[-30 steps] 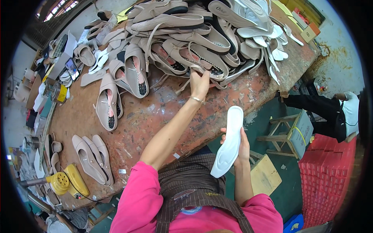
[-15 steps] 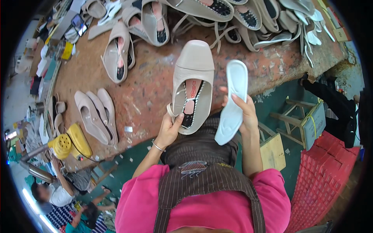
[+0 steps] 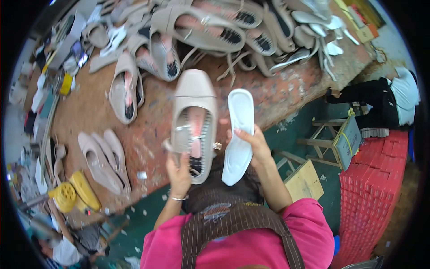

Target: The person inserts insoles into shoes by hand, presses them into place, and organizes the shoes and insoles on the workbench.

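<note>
A beige square-toed shoe [image 3: 195, 89] is gripped at its heel by my left hand [image 3: 180, 175], its toe pointing away from me. Inside it a pink and black inner sole with white stitching along the edges shows. A small buckle [image 3: 217, 146] sticks out on the shoe's right side. In my right hand [image 3: 255, 145] I hold a white insole [image 3: 241, 117] upright beside the shoe, a small space between the two. My right thumb lies over the insole's edge, with the other fingers mostly behind it.
Across the back of the worn table [image 3: 148, 152] lies a heap of beige shoes [image 3: 201, 29]. Several more beige shoes [image 3: 101, 163] rest at the left, near a yellow tool [image 3: 67, 196]. On the right are wooden stools [image 3: 305, 180], stacked red boxes [image 3: 369, 193] and a person [image 3: 401, 96].
The shoe and the insole have shifted left and down in the picture, both still held. The surroundings have shifted the same way as the view moved. A buckle now shows beside the shoe.
</note>
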`<state>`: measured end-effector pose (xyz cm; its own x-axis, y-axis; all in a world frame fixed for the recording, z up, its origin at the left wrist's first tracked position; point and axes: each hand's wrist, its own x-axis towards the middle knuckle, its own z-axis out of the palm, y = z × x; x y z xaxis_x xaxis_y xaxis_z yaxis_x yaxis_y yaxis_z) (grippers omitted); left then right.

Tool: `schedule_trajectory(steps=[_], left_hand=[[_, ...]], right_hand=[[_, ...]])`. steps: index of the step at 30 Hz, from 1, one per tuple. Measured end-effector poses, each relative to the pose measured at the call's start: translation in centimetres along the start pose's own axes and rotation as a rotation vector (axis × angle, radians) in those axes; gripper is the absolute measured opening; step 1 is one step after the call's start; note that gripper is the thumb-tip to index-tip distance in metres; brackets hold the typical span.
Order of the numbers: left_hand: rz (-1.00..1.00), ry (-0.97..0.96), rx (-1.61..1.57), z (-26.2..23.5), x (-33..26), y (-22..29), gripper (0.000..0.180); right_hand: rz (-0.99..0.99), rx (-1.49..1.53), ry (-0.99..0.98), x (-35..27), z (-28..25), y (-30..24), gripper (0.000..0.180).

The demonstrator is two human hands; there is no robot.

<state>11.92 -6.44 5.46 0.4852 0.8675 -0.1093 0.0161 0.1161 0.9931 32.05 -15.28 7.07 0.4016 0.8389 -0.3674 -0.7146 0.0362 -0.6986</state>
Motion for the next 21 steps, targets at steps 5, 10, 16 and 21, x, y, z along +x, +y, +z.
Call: schedule_trajectory(steps=[5,10,16,21], left_hand=[[0.087,0.282,-0.071,-2.6,11.9,6.0,0.044],[0.656,0.557,0.398,0.3,20.8,7.2,0.057],[-0.219,-0.178,0.084,11.3,22.2,7.9,0.045],[0.19,0.128,0.092,12.1,23.7,5.3,0.022]], right_hand=[[-0.107,-0.002,-0.015,-0.2,-1.4,-1.3,0.038],[-0.074,-0.021,0.068,-1.1,-3.3,-1.4,0.037],[-0.064,0.05,0.128,-1.8,-5.2,-0.7,0.035],[-0.086,0.028,0.163,-1.9,-6.4,-2.0,0.034]])
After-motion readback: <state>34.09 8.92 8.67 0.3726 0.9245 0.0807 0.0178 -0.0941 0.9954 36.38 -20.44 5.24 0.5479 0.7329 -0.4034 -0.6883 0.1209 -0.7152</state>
